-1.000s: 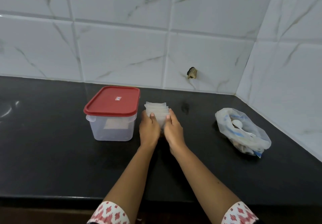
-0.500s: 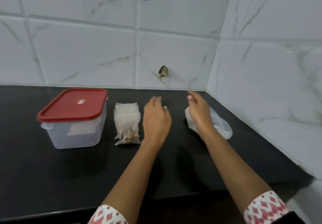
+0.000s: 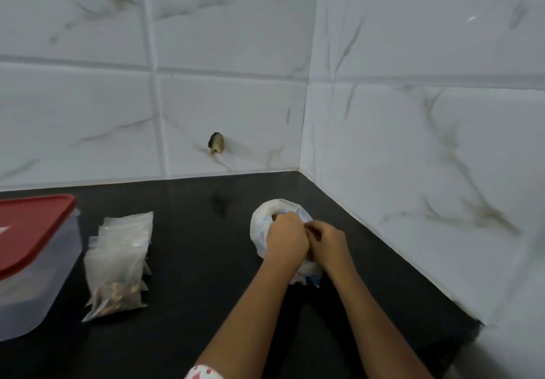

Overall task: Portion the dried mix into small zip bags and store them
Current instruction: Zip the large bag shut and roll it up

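While gripping right-side bulk bag [image 3: 262, 226] with left hand [image 3: 285, 243] and right hand [image 3: 328, 241], seemingly done filling zip bags [image 3: 118, 263]; yet to store in container [image 3: 32, 231].

No legible text anywhere — lid sticker [image 3: 3, 229] a white blur

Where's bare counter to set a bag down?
Free: counter between the small zip bags and the big bag, and behind them toward the wall. Crowded: left hand and right hand on the big bag; container close beside the zip bags.
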Available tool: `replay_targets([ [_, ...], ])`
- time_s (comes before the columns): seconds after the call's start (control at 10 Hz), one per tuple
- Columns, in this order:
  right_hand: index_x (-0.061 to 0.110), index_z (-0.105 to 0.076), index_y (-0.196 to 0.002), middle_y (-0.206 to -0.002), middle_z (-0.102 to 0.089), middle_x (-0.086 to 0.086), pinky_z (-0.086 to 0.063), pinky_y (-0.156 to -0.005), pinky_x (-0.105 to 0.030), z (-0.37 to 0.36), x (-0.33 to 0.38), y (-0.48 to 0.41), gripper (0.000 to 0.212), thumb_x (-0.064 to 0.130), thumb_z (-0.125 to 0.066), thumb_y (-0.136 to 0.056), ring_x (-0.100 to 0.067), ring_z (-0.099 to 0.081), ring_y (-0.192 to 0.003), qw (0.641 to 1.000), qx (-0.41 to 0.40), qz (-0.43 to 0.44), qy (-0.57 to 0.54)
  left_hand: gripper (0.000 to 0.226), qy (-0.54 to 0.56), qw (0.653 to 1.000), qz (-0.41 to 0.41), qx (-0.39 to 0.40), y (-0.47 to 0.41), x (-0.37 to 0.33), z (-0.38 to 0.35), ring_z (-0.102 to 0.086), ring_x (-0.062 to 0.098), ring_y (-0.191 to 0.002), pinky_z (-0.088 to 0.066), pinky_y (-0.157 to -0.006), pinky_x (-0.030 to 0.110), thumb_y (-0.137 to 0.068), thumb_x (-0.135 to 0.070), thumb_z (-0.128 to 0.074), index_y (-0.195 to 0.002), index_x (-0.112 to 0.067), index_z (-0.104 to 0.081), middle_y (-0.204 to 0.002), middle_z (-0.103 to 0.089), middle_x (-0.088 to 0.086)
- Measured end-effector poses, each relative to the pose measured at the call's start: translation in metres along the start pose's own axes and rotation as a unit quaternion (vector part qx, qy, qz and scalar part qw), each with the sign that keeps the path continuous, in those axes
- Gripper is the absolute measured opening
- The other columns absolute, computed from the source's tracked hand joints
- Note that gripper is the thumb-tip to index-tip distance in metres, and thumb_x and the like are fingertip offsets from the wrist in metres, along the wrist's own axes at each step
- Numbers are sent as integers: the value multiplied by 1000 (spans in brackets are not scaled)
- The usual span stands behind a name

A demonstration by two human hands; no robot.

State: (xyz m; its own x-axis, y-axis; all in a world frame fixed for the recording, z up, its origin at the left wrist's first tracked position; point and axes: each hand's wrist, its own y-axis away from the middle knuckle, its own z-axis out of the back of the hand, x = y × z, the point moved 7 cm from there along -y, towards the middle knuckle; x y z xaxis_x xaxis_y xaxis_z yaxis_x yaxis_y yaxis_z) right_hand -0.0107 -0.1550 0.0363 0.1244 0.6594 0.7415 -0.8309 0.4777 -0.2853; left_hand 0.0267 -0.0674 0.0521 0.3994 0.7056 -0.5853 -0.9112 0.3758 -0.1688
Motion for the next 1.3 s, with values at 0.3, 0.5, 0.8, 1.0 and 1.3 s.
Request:
replay_targets([
  [0.3, 16, -64, -111, -95, -66, -7, -46, -73, -22, -8, -1, -8, 29, 13, -59, -83, -17, -60, -82, 996, 65, 17, 56, 29, 13, 999, 35, 27, -17, 14, -7, -55, 31, -112, -43, -84, 33, -92, -5, -44, -117, -4, -58, -120, -59, 16],
  [0.5, 11, -66, -109, -92, -69, -10, -43, -70, -15, 3, 0, -8, 30, 3, -59, -81, -20, -63, -85, 999, 8, 40, 32, 36, 53, 995, 74, 43, -19, 13, -9, -61, 25, -103, -49, -92, 34, -91, -8, -49, -127, -9, -50, -111, -64, 12],
  [0.8, 18, -65, -108, -93, -65, 6, -51, -69, -15, 32, -16, -3, 27, 2, -57, -87, -3, -60, -85, 978, -88, -22, -190, 33, 202, 975, -70, -63, -1, -25, 6, -54, 11, -94, -42, -78, 19, -93, -2, -43, -125, -9, -51, -115, -61, 4],
  [1.0, 12, -69, -104, -98, -71, -5, -55, -83, -34, 30, -55, -4, 27, 3, -55, -83, -17, -68, -89, 926, -132, -157, -316, 34, 217, 972, -87, 19, 11, -58, -23, -54, 15, -102, -37, -73, 13, -96, -6, -36, -128, -10, -49, -117, -59, 8],
  [1.3, 5, -72, -99, -92, -71, -14, -56, -82, -38, 38, -78, -3, 23, 8, -53, -85, -26, -67, -84, 951, -142, -206, -183, 40, 281, 956, 21, 79, 4, -58, -66, -47, 20, -124, -37, -99, 26, -96, -6, -31, -134, -6, -47, -137, -49, 10],
])
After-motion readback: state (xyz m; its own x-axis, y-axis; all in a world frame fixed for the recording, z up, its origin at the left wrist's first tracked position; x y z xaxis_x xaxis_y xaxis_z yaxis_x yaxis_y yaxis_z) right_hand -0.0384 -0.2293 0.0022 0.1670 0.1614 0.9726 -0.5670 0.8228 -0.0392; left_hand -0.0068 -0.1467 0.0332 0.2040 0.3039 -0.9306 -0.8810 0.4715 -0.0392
